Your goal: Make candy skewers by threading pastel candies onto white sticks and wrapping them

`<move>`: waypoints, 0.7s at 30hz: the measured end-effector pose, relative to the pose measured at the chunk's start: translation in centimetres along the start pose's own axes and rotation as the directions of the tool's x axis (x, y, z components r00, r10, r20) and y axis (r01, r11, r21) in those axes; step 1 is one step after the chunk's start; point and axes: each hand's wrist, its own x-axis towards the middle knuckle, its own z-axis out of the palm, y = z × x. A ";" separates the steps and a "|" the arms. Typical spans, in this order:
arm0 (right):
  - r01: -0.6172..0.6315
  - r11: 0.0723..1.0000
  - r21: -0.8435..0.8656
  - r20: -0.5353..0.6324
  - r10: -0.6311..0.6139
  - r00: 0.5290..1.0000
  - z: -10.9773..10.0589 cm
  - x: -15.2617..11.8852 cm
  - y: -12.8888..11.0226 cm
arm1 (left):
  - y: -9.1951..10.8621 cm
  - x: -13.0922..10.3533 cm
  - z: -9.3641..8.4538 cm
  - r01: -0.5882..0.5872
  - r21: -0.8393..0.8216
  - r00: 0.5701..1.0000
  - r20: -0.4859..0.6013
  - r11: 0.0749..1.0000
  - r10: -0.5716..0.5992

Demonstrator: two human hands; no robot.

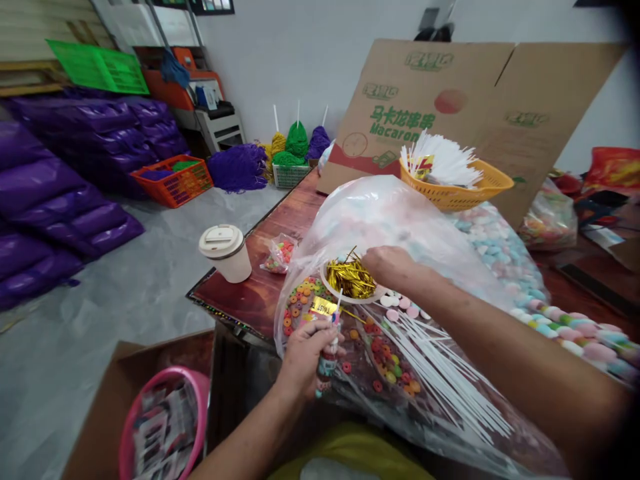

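My left hand [307, 350] is closed round a small printed candy packet [327, 367], held upright over the table's front edge. A white stick and a gold label [323, 307] lettered "TWIST" stick up at its top. Past it stands a round white bowl [345, 297] heaped with gold twist ties [350, 277]. My right hand [385, 263] is at the bowl's right rim, fingers curled in; what they pinch, if anything, is hidden. Loose ring candies [300, 300] and white sticks [445, 370] lie around the bowl.
A large clear bag [360, 207] of pastel candies covers much of the table, with a yellow basket [450, 193] of white sticks behind. A lidded cup [227, 257] stands at the left corner. Below left, a pink basket [203, 407] of packets sits in a carton [100, 407].
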 end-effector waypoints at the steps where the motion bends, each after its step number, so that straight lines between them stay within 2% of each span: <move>1: -0.018 1.000 0.000 -0.013 0.018 1.000 -1.0 -1.5 0.4 | 0.2 0.0 0.3 -0.001 -0.014 1.000 0.006 1.000 0.001; 3: 0.002 1.000 0.022 -0.013 -0.002 1.000 -2.1 -5.2 0.4 | 0.3 -0.1 1.1 0.011 -0.015 1.000 0.014 1.000 -0.011; 5: 0.097 0.974 0.205 -0.011 -0.097 0.995 -1.6 -9.0 -0.5 | 0.2 -0.4 2.1 0.018 0.001 0.999 0.031 1.000 -0.018; 6: 0.156 0.890 0.428 -0.043 -0.152 0.987 -0.8 -10.6 -1.3 | 0.0 -0.6 2.6 0.009 0.013 0.999 0.050 1.000 -0.010; 7: 0.166 0.753 0.637 -0.075 -0.153 0.985 0.3 -12.0 -2.1 | -0.2 -0.8 3.0 -0.009 0.030 0.997 0.072 1.000 0.007; 8: 0.137 0.593 0.794 -0.095 -0.102 0.990 1.6 -13.2 -2.9 | -0.6 -1.0 3.5 -0.033 0.052 0.995 0.094 0.998 0.028; 10: 0.050 0.308 0.950 -0.082 0.094 0.992 3.9 -14.7 -4.0 | -1.2 -1.4 4.2 -0.072 0.101 0.990 0.124 0.992 0.059; 11: 0.031 0.227 0.973 -0.080 0.207 0.975 4.8 -15.2 -4.2 | -1.6 -1.5 4.5 -0.076 0.121 0.990 0.126 0.990 0.060; 12: 0.037 0.203 0.979 -0.103 0.321 0.941 5.5 -15.6 -4.1 | -1.8 -1.5 4.7 -0.064 0.128 0.991 0.121 0.990 0.049; 13: 0.058 0.242 0.969 -0.159 0.423 0.892 6.0 -15.9 -3.8 | -2.0 -1.6 4.8 -0.039 0.125 0.993 0.119 0.991 0.024; 14: 0.077 0.334 0.939 -0.245 0.498 0.831 6.5 -16.2 -3.2 | -2.1 -1.6 4.9 -0.004 0.117 0.991 0.130 0.993 -0.012; 16: 0.043 0.580 0.813 -0.422 0.538 0.729 7.5 -16.3 -1.7 | -2.1 -1.8 5.1 0.075 0.103 0.977 0.191 0.992 -0.094; 18: -0.047 0.731 0.680 -0.496 0.506 0.705 9.0 -16.0 0.1 | -2.0 -2.0 5.4 0.112 0.106 0.958 0.251 0.988 -0.136; 21: -0.128 0.778 0.615 -0.485 0.501 0.717 11.0 -15.1 2.5 | -2.3 -2.2 6.0 0.084 0.131 0.968 0.224 0.988 -0.112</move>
